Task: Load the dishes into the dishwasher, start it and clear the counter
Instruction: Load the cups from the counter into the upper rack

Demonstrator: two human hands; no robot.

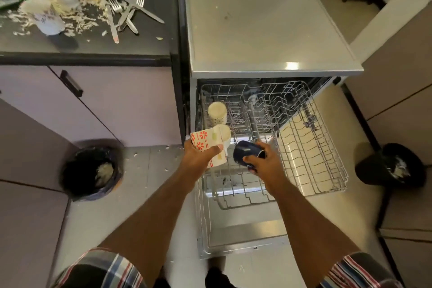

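The left hand (203, 155) grips a white mug with red flowers (205, 142), tilted on its side above the front-left corner of the pulled-out wire rack (311, 145). The right hand (263, 159) grips a dark blue cup (244, 151), also tilted, just beside the mug over the rack. One cream cup (217, 113) sits in the rack's left row. The dishwasher door (236, 234) lies open. Forks and knives (127, 13) and white cups (49, 18) lie on the littered dark counter (145, 40).
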